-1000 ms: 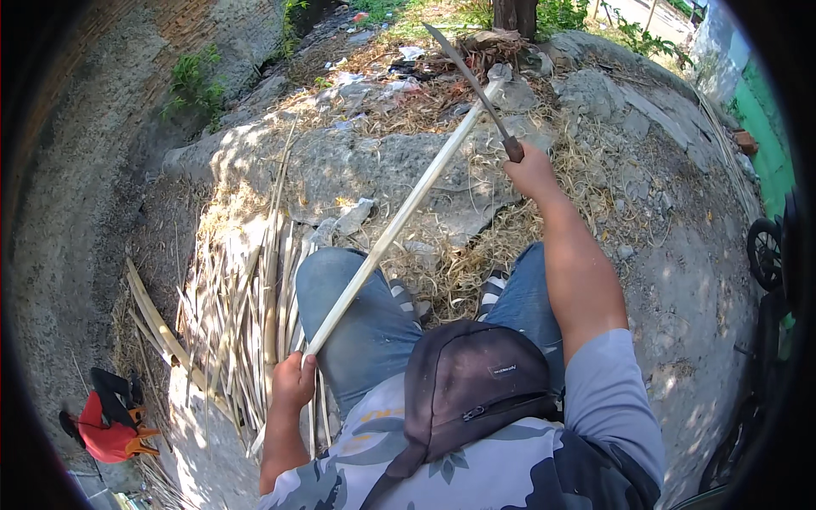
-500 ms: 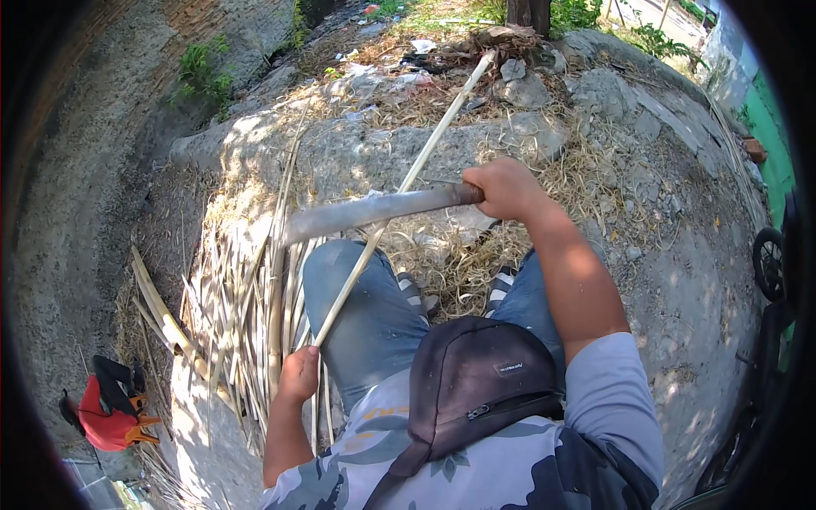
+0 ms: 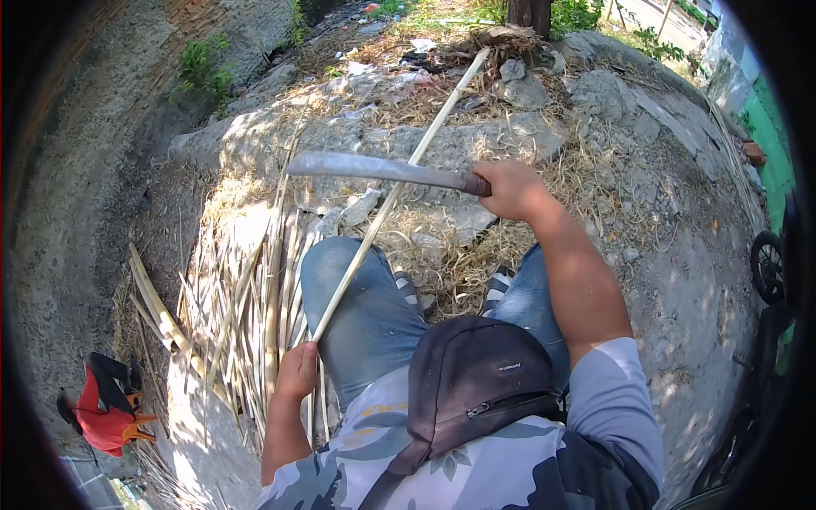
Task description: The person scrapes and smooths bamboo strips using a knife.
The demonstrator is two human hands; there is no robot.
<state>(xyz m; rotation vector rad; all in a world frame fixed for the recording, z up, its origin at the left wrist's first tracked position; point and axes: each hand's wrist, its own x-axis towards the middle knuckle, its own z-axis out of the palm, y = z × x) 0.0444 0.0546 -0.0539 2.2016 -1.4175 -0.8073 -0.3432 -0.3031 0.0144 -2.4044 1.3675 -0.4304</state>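
My left hand (image 3: 297, 371) is closed round the lower end of a long pale bamboo strip (image 3: 365, 245). The strip slants up across my left thigh, its far end by the tree trunk's base. In my right hand (image 3: 508, 189) is the dark handle of a machete (image 3: 357, 167), gripped in a fist. Its broad grey blade points left and crosses over the strip; whether it touches the strip I cannot tell. Many split bamboo strips (image 3: 242, 314) lie in a heap to the left of my left leg.
Curly shavings (image 3: 463, 276) cover the ground between my feet. A thicker bamboo piece (image 3: 161, 319) lies at the left. Beyond are rocks (image 3: 520, 89) and a tree trunk (image 3: 531, 15). A person in red (image 3: 102, 416) is at the lower left. A dark bag (image 3: 480, 374) hangs at my chest.
The machete blade has swung up and away from me, its tip now farther out along the strip. My left hand and the strip have hardly moved.
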